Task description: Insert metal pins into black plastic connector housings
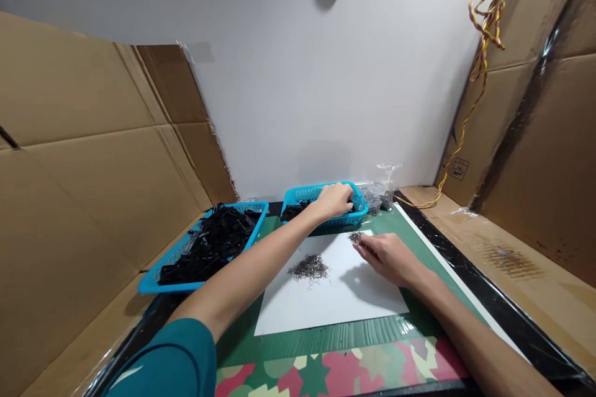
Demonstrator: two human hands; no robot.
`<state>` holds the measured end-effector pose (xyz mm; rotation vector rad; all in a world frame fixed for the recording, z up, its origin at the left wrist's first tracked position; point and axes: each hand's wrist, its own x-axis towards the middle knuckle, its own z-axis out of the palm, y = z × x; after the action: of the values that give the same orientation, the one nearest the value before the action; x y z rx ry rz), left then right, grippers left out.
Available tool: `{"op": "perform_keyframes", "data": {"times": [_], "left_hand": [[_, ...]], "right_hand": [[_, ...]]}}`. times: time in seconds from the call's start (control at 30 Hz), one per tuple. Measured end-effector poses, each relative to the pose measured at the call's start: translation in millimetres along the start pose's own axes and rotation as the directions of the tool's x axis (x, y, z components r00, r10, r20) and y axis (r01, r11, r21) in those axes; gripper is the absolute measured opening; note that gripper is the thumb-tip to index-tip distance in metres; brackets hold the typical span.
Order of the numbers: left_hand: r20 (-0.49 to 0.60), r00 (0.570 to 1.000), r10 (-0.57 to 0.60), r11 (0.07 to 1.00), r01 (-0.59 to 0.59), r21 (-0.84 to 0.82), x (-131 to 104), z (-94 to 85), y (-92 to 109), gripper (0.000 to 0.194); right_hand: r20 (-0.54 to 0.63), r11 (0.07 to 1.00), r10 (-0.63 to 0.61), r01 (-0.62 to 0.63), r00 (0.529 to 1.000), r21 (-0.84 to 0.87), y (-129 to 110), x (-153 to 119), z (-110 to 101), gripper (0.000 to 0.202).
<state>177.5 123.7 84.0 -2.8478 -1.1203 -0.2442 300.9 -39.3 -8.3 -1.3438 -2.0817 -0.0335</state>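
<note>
Nearest, below both hands, a camouflage-patterned strip point(335, 373) edges the green-covered bench point(235, 347). Beyond it, under the right hand point(358, 240), lies a white sheet point(298, 313). A larger heap of small metal pieces point(310, 267) sits on the sheet to the left of that hand. The right hand's fingers are bent together at a smaller metal cluster point(354, 237) by its tips; whether they grip a piece I cannot tell. Left of both hands, a large blue basket point(174, 288) holds black pieces point(209, 248). Farther out, the left hand point(334, 200) is curled over a smaller blue basket point(344, 221), also containing black pieces; its grasp is hidden. Just right of the left hand stand clear plastic bags point(378, 197).
</note>
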Motion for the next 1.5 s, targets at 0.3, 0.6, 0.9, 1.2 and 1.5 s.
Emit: {"op": "perform_keyframes", "data": {"times": [0.3, 0.6, 0.9, 1.2, 1.5], "left_hand": [[0.028, 1.000, -0.013, 1.000, 0.014, -0.016, -21.8, -11.1, -20.8, 0.029], [0.186, 0.914, -0.361, 0.932, 0.345, 0.115, -106.2, -67.9, -170.4, 0.018], [0.247, 0.859, -0.448, 0.892, 0.411, 0.188, -174.6, -49.2, -222.1, 0.026], [0.162, 0.865, -0.475, 0.878, 0.454, 0.149, -176.1, -27.9, -228.4, 0.028], [0.152, 0.895, -0.420, 0.907, 0.413, 0.076, -169.9, -27.6, -242.9, 0.019]], "right_hand": [[0.102, 0.997, 0.018, -0.010, 0.995, -0.077, -0.3, -3.0, -2.1, 0.039], [0.197, 0.992, 0.097, -0.080, 0.976, -0.094, 15.5, -13.4, 11.6, 0.044], [0.221, 0.989, 0.146, -0.149, 0.964, -0.007, 20.4, -16.3, 17.9, 0.045], [0.087, 0.958, 0.258, -0.267, 0.962, 0.105, 37.1, -12.2, 4.4, 0.026], [0.136, 0.921, 0.368, -0.380, 0.920, 0.080, 52.5, -9.4, -7.1, 0.025]]}}
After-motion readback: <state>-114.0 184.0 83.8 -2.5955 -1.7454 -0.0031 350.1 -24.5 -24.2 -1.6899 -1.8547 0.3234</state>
